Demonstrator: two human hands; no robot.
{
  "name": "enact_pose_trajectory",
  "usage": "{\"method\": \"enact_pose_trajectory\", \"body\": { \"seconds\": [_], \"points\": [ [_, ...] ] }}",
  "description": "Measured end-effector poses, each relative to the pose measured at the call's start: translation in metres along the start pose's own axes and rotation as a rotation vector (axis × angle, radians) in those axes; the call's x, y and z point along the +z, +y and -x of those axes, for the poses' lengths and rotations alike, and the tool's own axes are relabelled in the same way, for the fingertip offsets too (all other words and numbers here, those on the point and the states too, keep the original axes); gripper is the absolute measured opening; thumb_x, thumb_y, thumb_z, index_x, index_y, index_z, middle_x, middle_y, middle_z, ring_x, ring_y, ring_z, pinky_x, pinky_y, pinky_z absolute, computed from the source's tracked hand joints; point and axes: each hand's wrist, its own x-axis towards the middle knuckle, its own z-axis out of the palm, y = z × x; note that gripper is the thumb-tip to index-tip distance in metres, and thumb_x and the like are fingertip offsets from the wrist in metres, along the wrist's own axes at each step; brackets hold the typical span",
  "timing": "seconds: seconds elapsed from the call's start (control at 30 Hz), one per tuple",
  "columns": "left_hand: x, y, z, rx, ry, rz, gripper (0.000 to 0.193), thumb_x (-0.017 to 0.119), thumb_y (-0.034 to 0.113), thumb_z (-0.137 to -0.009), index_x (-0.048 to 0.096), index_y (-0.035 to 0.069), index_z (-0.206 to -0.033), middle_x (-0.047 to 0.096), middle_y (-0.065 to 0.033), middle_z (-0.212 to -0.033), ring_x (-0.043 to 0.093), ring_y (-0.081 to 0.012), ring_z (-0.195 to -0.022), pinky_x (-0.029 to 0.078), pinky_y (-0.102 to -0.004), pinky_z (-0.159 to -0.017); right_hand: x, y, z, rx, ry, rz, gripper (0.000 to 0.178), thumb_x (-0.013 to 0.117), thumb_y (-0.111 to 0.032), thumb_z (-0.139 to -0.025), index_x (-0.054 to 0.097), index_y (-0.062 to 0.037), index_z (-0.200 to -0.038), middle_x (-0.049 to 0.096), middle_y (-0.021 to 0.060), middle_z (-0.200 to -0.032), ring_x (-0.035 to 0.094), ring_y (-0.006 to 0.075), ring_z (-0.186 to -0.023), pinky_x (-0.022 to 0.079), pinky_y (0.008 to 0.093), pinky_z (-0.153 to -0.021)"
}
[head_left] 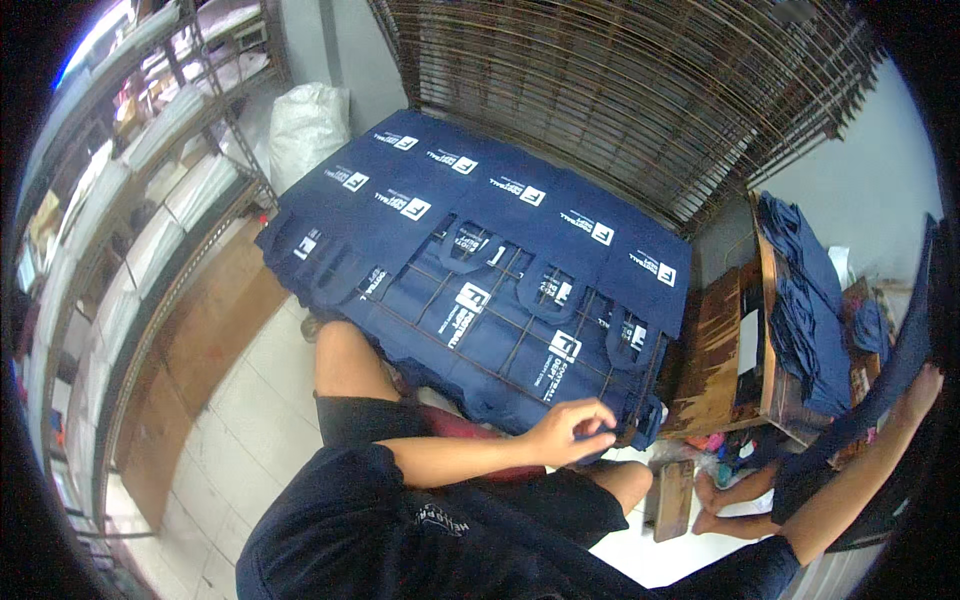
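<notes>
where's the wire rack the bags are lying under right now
In the head view, the wire rack lies at centre on the navy bags, its near edge by the left hand.

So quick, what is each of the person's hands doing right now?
Left hand: fingers curled, pinching the near edge of a navy bag on the wire rack.
Right hand: raised, gripping a hanging piece of navy fabric.

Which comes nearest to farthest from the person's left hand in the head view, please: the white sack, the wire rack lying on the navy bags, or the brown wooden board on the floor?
From the left hand:
1. Wire rack, directly above the hand, on the navy bags.
2. Brown wooden board, lower right on the floor.
3. White sack, far upper left beside the shelving.
</notes>
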Motion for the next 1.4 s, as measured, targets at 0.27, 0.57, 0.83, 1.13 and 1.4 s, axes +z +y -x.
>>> {"method": "enact_pose_trajectory", "body": {
  "seconds": [0.27, 0.57, 0.83, 1.13, 1.4],
  "points": [
    [-0.018, -0.019, -0.018, -0.325, 0.007, 0.638, 0.071, 0.052, 0.047, -0.09, 0.024, 0.008, -0.142, 0.031, -0.0112, -0.142, 0.027, -0.0219, -0.132, 0.028, -0.0346, -0.105, 0.122, -0.068, 0.05, 0.616, -0.143, -0.571, 0.025, 0.051, -0.016, -0.091, 0.062, 0.0, -0.108, 0.061, 0.008, -0.107, 0.058, 0.0138, -0.094, 0.044, 0.0261, -0.085],
    [-0.088, 0.048, -0.02, -0.322, -0.108, 0.902, 0.056, 0.063, 0.008, -0.079, 0.043, 0.0, -0.13, 0.057, -0.0102, -0.119, 0.054, -0.0193, -0.109, 0.039, -0.034, -0.099, 0.136, -0.042, 0.062, 0.301, 0.082, -0.279, 0.043, 0.043, -0.025, -0.096, 0.046, 0.0055, -0.126, 0.054, 0.0124, -0.119, 0.056, 0.0219, -0.102, 0.042, 0.0322, -0.093],
    [-0.175, 0.064, -0.101, -0.039, -0.045, 0.317, 0.064, 0.056, -0.007, -0.072, 0.041, 0.002, -0.134, 0.054, -0.0086, -0.125, 0.049, -0.0157, -0.113, 0.037, -0.029, -0.099, 0.244, -0.159, 0.294, 1.242, -0.113, -1.256, 0.07, 0.044, -0.056, -0.085, 0.031, -0.0151, -0.14, 0.038, 0.0096, -0.132, 0.039, 0.0293, -0.113, 0.034, 0.0516, -0.094],
    [-0.25, 0.109, -0.166, -0.206, -0.086, -0.351, 0.074, 0.055, 0.002, -0.071, 0.033, 0.009, -0.142, 0.063, -0.0124, -0.082, 0.055, -0.0148, -0.059, 0.046, -0.0286, -0.053, 0.374, -0.155, 0.269, 1.318, -0.321, -1.022, 0.055, 0.051, -0.006, -0.079, 0.043, -0.0191, -0.132, 0.045, -0.0082, -0.085, 0.045, 0.0066, -0.083, 0.029, 0.0475, -0.095],
    [-0.322, 0.051, -0.122, 0.163, 0.26, -0.412, 0.07, 0.053, 0.004, -0.071, 0.036, 0.006, -0.139, 0.054, -0.0177, -0.121, 0.049, -0.0186, -0.091, 0.04, -0.0281, -0.076, 0.452, -0.155, 0.272, 1.086, -0.276, -1.022, 0.038, 0.057, 0.001, -0.079, 0.052, -0.0169, -0.112, 0.048, -0.0059, -0.086, 0.053, 0.0064, -0.075, 0.049, 0.0249, -0.052]
  ]
}}
